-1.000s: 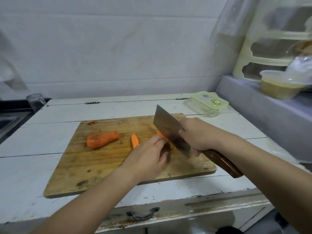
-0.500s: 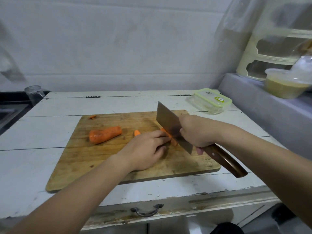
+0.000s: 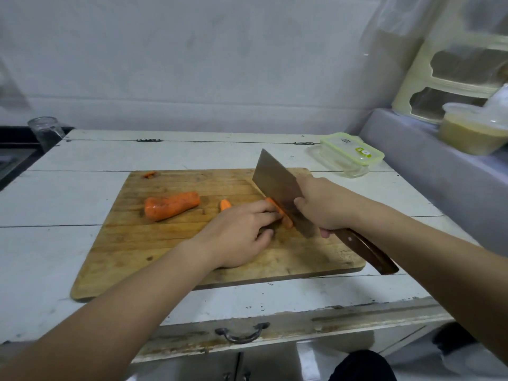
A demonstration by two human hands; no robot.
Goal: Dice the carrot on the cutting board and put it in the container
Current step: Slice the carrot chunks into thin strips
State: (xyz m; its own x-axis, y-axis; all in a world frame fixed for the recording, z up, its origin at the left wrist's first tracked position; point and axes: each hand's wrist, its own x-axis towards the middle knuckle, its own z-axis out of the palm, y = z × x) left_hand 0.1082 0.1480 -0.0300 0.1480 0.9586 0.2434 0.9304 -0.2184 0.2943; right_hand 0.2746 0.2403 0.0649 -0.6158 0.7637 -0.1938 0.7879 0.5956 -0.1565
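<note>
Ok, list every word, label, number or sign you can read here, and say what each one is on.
No text here can be read.
Container lid: a small dark mark near its middle, too small to read.
Container lid: a green sticker with a white spot, too blurred to read.
Cleaver, cutting board, lidded tub: no writing shows.

No readable text anywhere; only a blurred green-and-white sticker (image 3: 364, 152) on the container lid (image 3: 349, 148), beyond the right hand (image 3: 319, 204).
</note>
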